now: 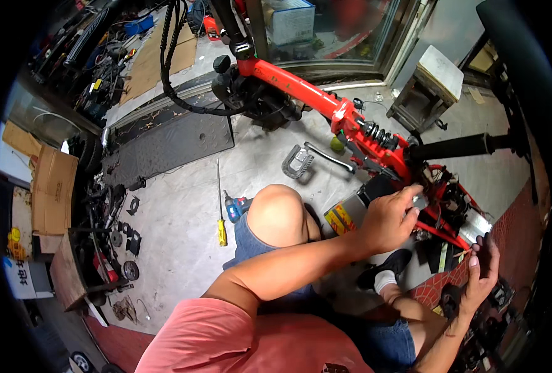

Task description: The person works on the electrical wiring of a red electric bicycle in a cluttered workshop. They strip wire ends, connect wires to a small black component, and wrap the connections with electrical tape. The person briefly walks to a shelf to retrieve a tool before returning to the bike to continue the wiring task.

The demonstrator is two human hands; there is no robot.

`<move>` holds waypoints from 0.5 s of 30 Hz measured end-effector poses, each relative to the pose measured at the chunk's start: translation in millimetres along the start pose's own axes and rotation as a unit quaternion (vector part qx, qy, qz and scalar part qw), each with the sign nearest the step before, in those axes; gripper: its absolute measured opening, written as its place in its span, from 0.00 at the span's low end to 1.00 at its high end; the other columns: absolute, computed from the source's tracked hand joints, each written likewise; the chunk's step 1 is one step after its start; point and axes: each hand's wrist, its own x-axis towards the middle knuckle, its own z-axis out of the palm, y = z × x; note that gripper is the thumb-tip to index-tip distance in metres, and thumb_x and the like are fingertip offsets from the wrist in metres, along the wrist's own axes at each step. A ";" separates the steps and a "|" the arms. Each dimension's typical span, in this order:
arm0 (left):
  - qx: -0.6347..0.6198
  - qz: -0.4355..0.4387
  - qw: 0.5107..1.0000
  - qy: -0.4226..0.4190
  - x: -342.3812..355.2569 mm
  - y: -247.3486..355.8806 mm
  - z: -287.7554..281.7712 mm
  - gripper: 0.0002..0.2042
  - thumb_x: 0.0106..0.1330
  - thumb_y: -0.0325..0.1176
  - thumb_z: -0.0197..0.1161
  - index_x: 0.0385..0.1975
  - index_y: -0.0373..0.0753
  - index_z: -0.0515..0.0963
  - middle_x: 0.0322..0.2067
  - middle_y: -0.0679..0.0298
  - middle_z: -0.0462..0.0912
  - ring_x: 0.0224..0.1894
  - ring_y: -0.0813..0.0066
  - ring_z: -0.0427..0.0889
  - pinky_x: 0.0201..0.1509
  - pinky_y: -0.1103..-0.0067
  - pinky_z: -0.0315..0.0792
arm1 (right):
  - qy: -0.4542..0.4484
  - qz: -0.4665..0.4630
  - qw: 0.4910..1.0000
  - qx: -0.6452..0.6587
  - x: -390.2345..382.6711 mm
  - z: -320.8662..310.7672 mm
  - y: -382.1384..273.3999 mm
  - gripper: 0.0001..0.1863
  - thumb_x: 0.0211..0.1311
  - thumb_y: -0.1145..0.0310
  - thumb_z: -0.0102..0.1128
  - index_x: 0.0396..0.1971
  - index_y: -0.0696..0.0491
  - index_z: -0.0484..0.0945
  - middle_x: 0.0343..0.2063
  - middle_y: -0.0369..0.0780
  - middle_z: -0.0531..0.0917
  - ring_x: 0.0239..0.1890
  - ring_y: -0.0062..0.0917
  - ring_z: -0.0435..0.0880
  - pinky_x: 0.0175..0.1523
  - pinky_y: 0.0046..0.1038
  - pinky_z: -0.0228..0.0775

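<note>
A red bike frame (301, 87) with a black spring shock (378, 134) slants from the top centre down to the right. My left hand (388, 224) is at its rear part, thumb and forefinger closed about a small silver part (420, 201). Just below a silver plate (475, 226) at the frame's rear end is my right hand (481, 270). Its thumb and fingers are bent toward each other by a thin reddish piece (461, 253); what they grip is too small to make out. A grey pedal (298, 161) on its crank points left.
A yellow-handled screwdriver (222, 233) and a blue power tool (233, 206) lie by my knee. Loose black parts (131, 242) and a cardboard box (55, 189) are at left. A wooden stool (434, 81) stands upper right; a dark ramp (170, 146) borders the doorway.
</note>
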 end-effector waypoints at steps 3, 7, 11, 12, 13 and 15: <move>-0.017 0.026 0.999 -0.015 -20.7 4.1 -21.4 0.18 0.66 0.26 0.60 0.55 0.33 0.74 0.31 0.53 0.84 0.32 0.56 0.85 0.36 0.69 0.77 | 0.028 -0.015 0.999 0.014 -26.0 13.3 -22.7 0.26 0.68 0.71 0.59 0.65 0.63 0.70 0.54 0.43 0.80 0.52 0.23 0.78 0.62 0.27 0.68; -0.023 0.068 0.997 -0.030 -47.2 8.1 -83.2 0.11 0.67 0.28 0.61 0.47 0.34 0.79 0.30 0.58 0.85 0.30 0.66 0.86 0.35 0.72 0.78 | 0.031 -0.050 0.996 0.061 -57.4 51.3 -45.8 0.26 0.69 0.73 0.59 0.65 0.62 0.70 0.53 0.43 0.80 0.52 0.22 0.78 0.62 0.26 0.68; -0.058 0.067 0.992 0.091 -71.1 63.1 -200.8 0.06 0.69 0.31 0.64 0.32 0.36 0.79 0.22 0.66 0.77 0.24 0.81 0.75 0.29 0.77 0.71 | 0.037 -0.070 0.996 0.048 -89.0 97.3 -73.6 0.25 0.68 0.77 0.59 0.64 0.61 0.72 0.54 0.41 0.81 0.52 0.22 0.79 0.62 0.25 0.69; -0.144 0.008 0.982 0.124 -79.8 71.3 -235.3 0.07 0.71 0.32 0.63 0.32 0.38 0.78 0.21 0.72 0.74 0.24 0.86 0.71 0.26 0.79 0.68 | 0.038 -0.083 0.994 0.068 -96.4 107.6 -82.7 0.25 0.68 0.77 0.59 0.64 0.61 0.72 0.54 0.41 0.81 0.52 0.22 0.79 0.62 0.25 0.69; -0.162 0.014 0.973 0.162 -88.1 97.2 -273.5 0.07 0.74 0.32 0.61 0.32 0.40 0.78 0.21 0.74 0.73 0.23 0.88 0.70 0.24 0.83 0.65 | 0.046 -0.093 0.991 0.080 -105.2 111.2 -93.6 0.24 0.67 0.78 0.59 0.64 0.61 0.72 0.54 0.41 0.81 0.53 0.22 0.79 0.62 0.26 0.69; -0.110 0.037 0.963 0.245 -107.5 86.5 -345.1 0.10 0.76 0.38 0.59 0.34 0.40 0.79 0.21 0.73 0.75 0.21 0.88 0.70 0.23 0.86 0.63 | 0.056 -0.144 0.986 0.058 -118.9 116.1 -126.5 0.23 0.67 0.79 0.60 0.62 0.61 0.74 0.55 0.41 0.80 0.55 0.24 0.79 0.64 0.27 0.67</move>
